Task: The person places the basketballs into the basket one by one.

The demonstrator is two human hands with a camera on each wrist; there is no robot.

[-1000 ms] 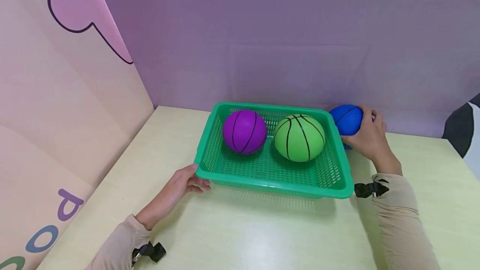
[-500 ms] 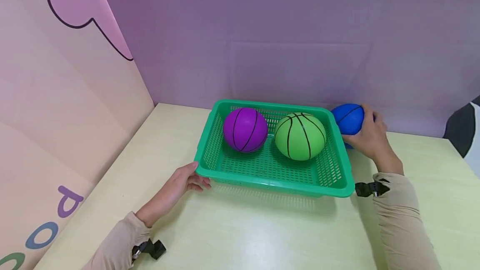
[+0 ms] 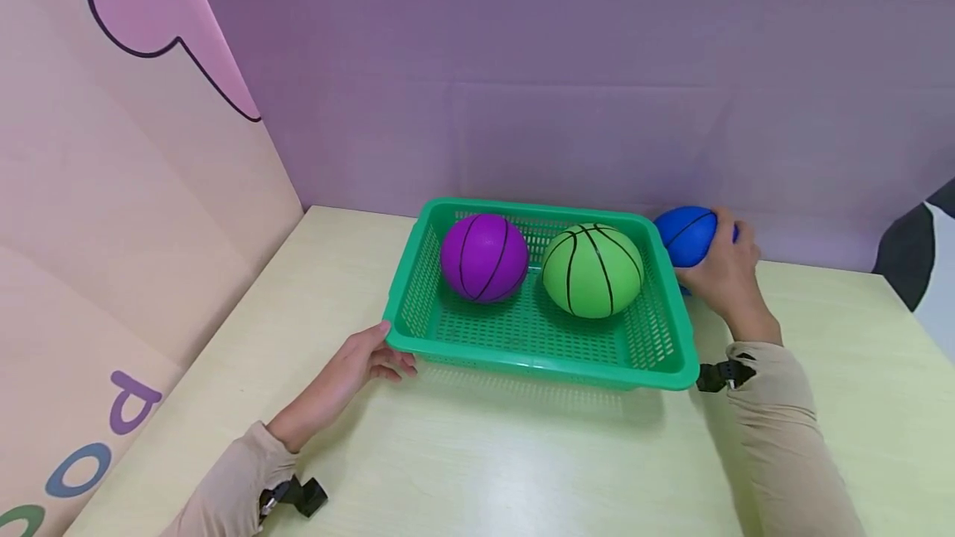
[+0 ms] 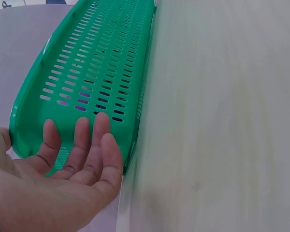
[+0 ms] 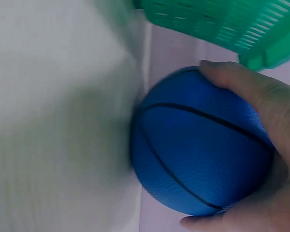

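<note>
A green perforated basket (image 3: 537, 367) stands on the table, holding a purple ball (image 3: 485, 259) and a light green ball (image 3: 593, 272), both marked with black basketball lines. At its front left corner, my left hand (image 3: 361, 359) has the thumb on the rim and the other fingers bent below, by the outer wall. The left wrist view shows those fingers spread apart beside the basket's slotted side (image 4: 101, 63). Beyond the basket's right end, my right hand (image 3: 724, 272) grips a small blue basketball (image 5: 198, 145), thumb on the basket side and fingers round the far side.
A pale wooden table (image 3: 477, 462) lies under everything. Close behind the basket and the blue ball rises a purple backdrop (image 3: 582, 131). On the left stands a cream panel (image 3: 134, 214) with printed letters and a pink shape.
My right hand and forearm have shifted slightly left, still gripping the blue basketball beside the basket. My left hand keeps its place at the basket corner. The head view has shifted a little.
</note>
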